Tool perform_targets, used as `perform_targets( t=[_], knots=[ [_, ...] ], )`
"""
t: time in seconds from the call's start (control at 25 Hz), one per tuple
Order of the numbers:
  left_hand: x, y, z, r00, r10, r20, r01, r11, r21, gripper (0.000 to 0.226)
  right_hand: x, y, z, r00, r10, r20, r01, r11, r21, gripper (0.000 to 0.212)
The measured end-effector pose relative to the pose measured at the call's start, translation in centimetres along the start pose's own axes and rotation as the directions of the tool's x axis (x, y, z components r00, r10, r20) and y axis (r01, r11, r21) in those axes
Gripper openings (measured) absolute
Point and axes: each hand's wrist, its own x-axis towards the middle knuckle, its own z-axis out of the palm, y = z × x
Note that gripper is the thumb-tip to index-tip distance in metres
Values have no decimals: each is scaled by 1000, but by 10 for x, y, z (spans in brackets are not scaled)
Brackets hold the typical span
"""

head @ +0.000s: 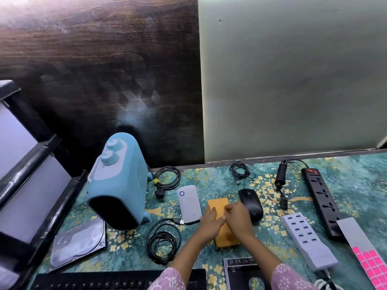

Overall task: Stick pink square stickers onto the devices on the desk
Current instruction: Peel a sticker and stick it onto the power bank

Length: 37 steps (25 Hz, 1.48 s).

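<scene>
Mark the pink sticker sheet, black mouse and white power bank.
pink sticker sheet (365, 259): head view, on its pink squares.
black mouse (252, 207): head view, middle of its back.
white power bank (189, 204): head view, middle of its top face.

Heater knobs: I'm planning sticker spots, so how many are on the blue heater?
2. Both are on top of the blue heater: the far knob behind, the near knob just in front of it. Its hidden sides could hold more.
</scene>
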Motion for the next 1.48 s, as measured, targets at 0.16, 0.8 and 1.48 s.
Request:
perform_targets(
  t=[0.16,0.8,1.48],
  knots=[
    [-10,5,7,967,94,-238,-139,974,-177,42,-20,7,-19,998,-16,-59,26,984,177,22],
    [-39,134,160,951,309,-25,-297,885,-360,14,-79,225,-202,910,298,-289,-322,946,-36,48],
    [-15,190,274,969,247,3,-238,938,-252,26,-74,270,-279,994,104,29,-104,851,515,14]
  ],
)
